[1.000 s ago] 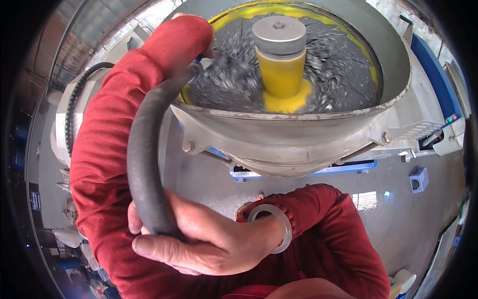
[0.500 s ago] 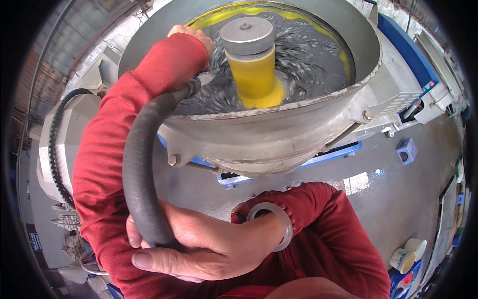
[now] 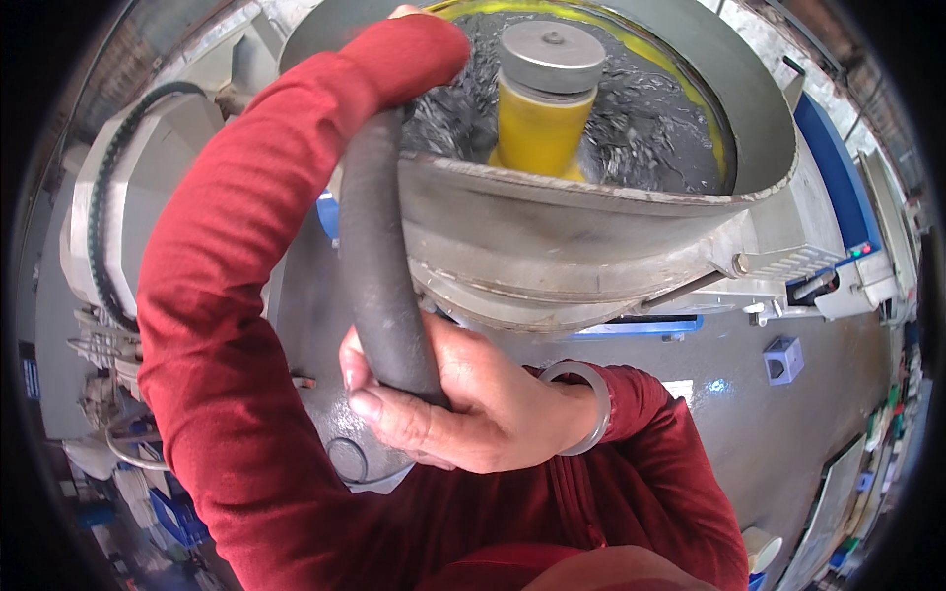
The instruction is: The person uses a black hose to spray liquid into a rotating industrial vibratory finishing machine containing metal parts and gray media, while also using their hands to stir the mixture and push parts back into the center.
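Observation:
My right hand point(image 3: 488, 399), with a translucent ring round its wrist, grips a thick dark grey rubber hose point(image 3: 374, 266), fingers wrapped round the lower end. The hose runs up to the near rim of a large round metal bowl point(image 3: 552, 222); its upper end is hidden behind my left sleeve. My left arm reaches over the bowl's left side. Only a sliver of my left hand point(image 3: 406, 12) shows past the cuff, its fingers hidden. Inside the bowl, a mass of small grey pieces point(image 3: 650, 128) churns round a yellow column point(image 3: 540, 128) with a metal cap point(image 3: 552, 54).
A pale machine housing point(image 3: 148, 197) with a black ribbed cable stands left of my arm. Beyond the bowl's right side is a blue panel point(image 3: 828, 167) with small lights. A small lilac block-shaped box point(image 3: 783, 361) sits on the grey floor point(image 3: 641, 355) at the right.
My right hand has moved up and right with the hose, which now stands more upright. My left arm has shifted up and right, and its hand is now nearly hidden. The whole view has shifted.

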Available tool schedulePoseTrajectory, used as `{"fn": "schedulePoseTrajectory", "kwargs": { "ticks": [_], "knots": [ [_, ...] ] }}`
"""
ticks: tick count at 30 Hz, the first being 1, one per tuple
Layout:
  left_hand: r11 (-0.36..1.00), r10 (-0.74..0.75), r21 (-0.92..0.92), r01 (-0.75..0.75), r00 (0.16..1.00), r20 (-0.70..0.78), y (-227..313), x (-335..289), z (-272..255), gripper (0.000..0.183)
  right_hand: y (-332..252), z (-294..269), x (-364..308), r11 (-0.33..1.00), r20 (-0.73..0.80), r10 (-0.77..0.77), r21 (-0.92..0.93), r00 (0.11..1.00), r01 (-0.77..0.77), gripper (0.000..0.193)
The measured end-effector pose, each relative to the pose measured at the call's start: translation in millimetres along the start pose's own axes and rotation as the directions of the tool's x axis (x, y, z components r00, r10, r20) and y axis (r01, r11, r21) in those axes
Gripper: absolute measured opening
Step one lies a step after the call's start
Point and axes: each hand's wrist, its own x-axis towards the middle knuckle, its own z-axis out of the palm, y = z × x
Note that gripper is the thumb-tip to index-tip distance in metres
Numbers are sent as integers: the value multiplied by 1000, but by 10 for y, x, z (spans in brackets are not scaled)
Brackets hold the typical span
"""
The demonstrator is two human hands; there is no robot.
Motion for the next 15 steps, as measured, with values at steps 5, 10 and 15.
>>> {"fn": "schedulePoseTrajectory", "kwargs": {
  "ticks": [5,10,15],
  "knots": [
    [925,144,-311,-219,958,-247,94,94,-20,32,8,82,-9,990,-118,-40,-138,992,23,25],
    [946,126,-187,-264,832,-540,-53,147,199,36,-18,-10,-123,816,77,-350,-465,934,344,39],
    [730,247,-261,-631,600,-761,-318,-100,232,53,-151,-492,-734,923,3,-326,-217,945,319,35]
  ]
}}
